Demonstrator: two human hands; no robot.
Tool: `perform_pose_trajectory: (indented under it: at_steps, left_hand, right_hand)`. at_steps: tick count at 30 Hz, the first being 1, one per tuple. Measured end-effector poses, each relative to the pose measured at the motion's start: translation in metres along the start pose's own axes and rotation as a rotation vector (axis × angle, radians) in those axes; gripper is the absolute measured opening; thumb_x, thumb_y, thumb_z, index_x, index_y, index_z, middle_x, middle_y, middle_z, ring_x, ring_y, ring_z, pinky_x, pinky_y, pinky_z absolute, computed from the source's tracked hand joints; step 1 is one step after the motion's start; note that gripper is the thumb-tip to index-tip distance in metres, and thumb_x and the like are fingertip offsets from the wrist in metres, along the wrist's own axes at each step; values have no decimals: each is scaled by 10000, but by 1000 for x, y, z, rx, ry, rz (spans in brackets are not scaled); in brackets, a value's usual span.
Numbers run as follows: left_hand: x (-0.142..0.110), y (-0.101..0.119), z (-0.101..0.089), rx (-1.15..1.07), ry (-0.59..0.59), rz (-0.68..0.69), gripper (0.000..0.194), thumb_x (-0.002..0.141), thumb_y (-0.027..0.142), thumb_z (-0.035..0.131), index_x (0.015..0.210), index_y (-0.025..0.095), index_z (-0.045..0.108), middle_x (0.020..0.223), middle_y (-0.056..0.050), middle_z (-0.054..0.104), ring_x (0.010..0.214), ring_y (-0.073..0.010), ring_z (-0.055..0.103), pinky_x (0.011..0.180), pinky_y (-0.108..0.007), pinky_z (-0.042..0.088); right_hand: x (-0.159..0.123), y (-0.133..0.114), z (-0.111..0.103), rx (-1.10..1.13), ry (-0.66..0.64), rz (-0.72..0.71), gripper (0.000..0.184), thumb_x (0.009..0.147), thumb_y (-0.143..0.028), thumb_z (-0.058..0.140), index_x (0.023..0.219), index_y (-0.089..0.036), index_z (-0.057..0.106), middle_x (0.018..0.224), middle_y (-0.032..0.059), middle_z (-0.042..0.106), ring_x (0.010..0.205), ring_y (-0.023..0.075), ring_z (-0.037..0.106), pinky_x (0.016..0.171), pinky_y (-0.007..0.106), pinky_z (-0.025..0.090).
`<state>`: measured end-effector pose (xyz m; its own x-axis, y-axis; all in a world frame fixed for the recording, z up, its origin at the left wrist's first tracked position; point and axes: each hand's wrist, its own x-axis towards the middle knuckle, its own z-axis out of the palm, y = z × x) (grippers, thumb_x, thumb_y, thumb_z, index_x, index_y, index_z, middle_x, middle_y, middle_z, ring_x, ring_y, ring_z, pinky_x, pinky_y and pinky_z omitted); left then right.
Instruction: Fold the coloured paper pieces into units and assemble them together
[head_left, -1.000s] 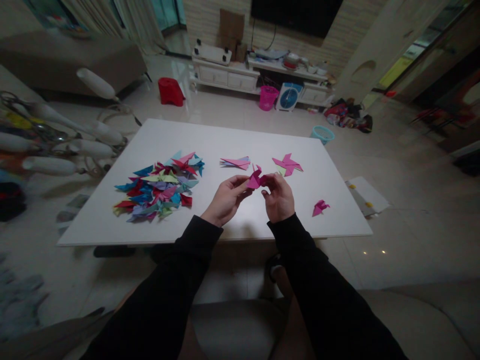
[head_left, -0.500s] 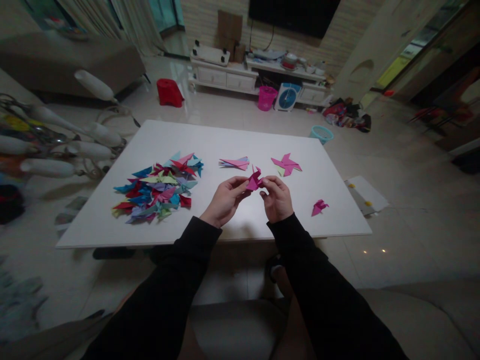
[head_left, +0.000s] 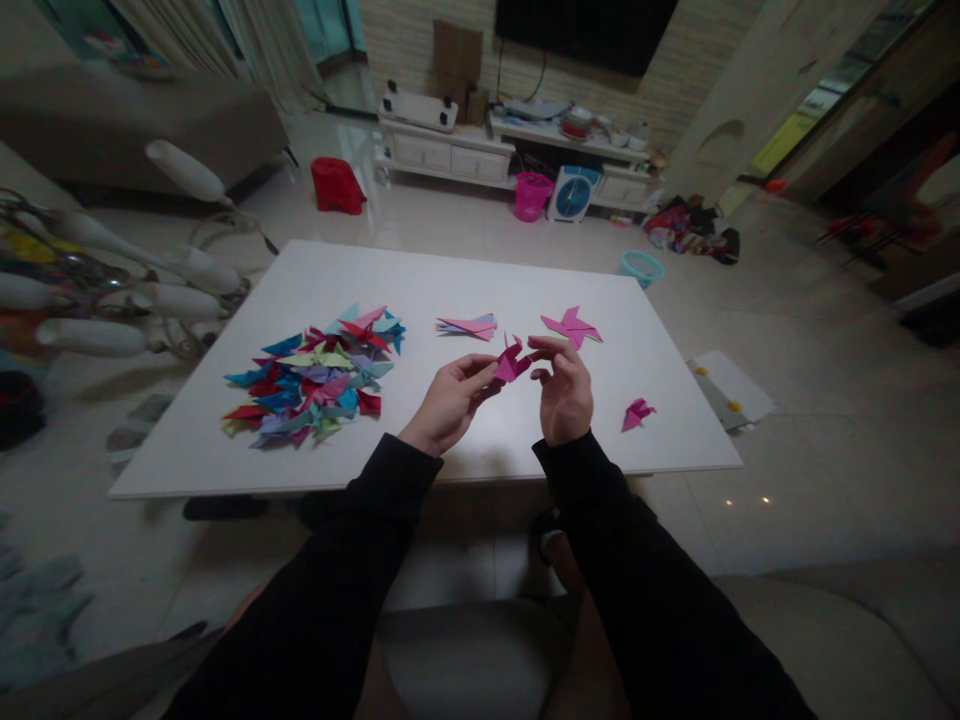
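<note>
Over the near middle of the white table (head_left: 450,275), my left hand (head_left: 448,402) pinches a small magenta folded paper piece (head_left: 510,362) between thumb and fingers. My right hand (head_left: 564,390) is beside it, its fingertips spread and loosely curled at the piece's right tip. A pile of several coloured folded papers (head_left: 311,375) lies to the left. A flat pink and purple folded piece (head_left: 469,325) and a magenta star-like piece (head_left: 572,327) lie just beyond my hands. A small magenta folded figure (head_left: 637,412) rests to the right.
A rack with white handles (head_left: 112,290) stands left of the table. On the floor beyond are a red stool (head_left: 337,185), a pink bin (head_left: 531,195), a blue fan (head_left: 574,193) and a teal basket (head_left: 642,268). White sheets (head_left: 731,388) lie on the floor at right.
My right hand's fingers have loosened and opened out from their pinch on the magenta piece. My left hand has kept its hold in nearly the same place.
</note>
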<state>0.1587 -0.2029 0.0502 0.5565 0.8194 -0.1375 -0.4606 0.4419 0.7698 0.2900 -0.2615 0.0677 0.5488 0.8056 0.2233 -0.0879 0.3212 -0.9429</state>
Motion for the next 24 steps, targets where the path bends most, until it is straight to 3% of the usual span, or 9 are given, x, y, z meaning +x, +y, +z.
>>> perform_pose_trajectory:
  at_steps: [12, 17, 24]
  left_hand:
    - [0, 0, -1, 16, 13, 4, 228, 697, 239, 874, 864, 145, 751, 857, -41, 715, 766, -119, 625, 782, -271, 468]
    - [1, 0, -3, 88, 12, 28, 210, 699, 243, 863, 846, 142, 751, 843, -43, 711, 764, -125, 619, 774, -279, 469]
    - [4, 2, -9, 268, 6, 69, 251, 701, 303, 858, 868, 141, 762, 841, -41, 702, 758, -126, 600, 763, -285, 469]
  right_hand:
    - [-2, 3, 1, -54, -52, -45, 358, 880, -536, 487, 902, -312, 764, 1043, 32, 693, 950, 222, 582, 713, 337, 416]
    - [1, 5, -4, -89, -55, -77, 371, 925, -485, 462, 865, -279, 765, 965, 36, 715, 928, 207, 605, 702, 324, 410]
    - [14, 13, -18, -162, -64, -25, 148, 767, -370, 735, 753, -222, 730, 739, -1, 687, 732, 163, 595, 653, 290, 437]
